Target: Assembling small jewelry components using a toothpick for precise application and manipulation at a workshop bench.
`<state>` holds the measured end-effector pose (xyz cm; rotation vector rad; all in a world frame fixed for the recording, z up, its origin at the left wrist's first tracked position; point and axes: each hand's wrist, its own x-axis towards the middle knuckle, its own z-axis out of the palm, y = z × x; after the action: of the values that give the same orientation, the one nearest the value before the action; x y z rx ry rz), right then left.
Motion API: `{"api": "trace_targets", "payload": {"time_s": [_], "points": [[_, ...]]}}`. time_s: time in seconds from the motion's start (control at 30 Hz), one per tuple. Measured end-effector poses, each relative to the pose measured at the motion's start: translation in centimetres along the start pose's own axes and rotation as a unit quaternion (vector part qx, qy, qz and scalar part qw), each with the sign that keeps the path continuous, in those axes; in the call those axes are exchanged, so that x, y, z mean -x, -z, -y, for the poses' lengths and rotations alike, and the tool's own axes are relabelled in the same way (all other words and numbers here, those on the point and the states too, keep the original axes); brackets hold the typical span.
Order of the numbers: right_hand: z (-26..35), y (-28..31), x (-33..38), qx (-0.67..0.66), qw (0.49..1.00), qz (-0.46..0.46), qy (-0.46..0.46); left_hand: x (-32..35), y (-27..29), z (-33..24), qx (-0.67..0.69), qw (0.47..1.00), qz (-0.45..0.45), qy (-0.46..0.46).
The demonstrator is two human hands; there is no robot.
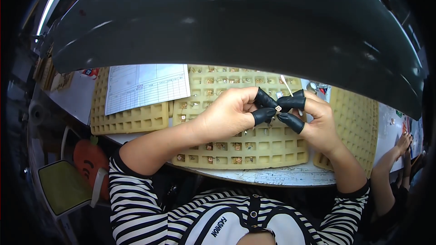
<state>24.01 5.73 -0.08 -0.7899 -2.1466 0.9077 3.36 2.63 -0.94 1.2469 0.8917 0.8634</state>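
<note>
Above a yellow compartment tray (290, 158), both my hands meet over a small flower-shaped jewellery piece (278, 108) with a pale stone centre. My left hand (234, 106) comes from the left, its black-covered thumb and forefinger pinched on the piece. From the right, my right hand (318, 118) closes its own black-covered thumb and forefinger at the same piece. A thin white cotton swab (287, 85) passes behind my right forefinger and appears held in that hand. Small jewellery pieces (237, 146) sit in many of the tray's compartments below.
A printed form (147, 88) lies on another yellow tray (131, 123) at left. A further tray (352, 122) stands at right. A large dark panel (236, 22) overhangs the far side. Another person's hand (403, 143) is at far right. A green-seated chair (66, 186) stands lower left.
</note>
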Motion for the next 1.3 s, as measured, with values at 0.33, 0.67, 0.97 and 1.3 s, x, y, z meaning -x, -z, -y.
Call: {"api": "trace_targets", "payload": {"time_s": [0.33,0.67,0.97,1.3], "points": [[-0.1,-0.1,0.0,0.0,1.0,0.009,0.004,0.0,0.1,0.8,-0.067,0.996,-0.015,-0.048],[-0.3,-0.3,0.1,-0.006,1.0,0.005,0.005,0.0,0.0,-0.2,0.026,0.999,-0.001,0.042],[0.0,-0.2,0.1,-0.018,1.0,0.011,-0.008,-0.1,-0.1,-0.2,0.042,0.997,-0.005,0.066],[-0.3,-0.1,0.1,-0.027,1.0,0.003,0.002,-0.2,-0.1,0.6,-0.02,0.999,0.028,0.017]]}}
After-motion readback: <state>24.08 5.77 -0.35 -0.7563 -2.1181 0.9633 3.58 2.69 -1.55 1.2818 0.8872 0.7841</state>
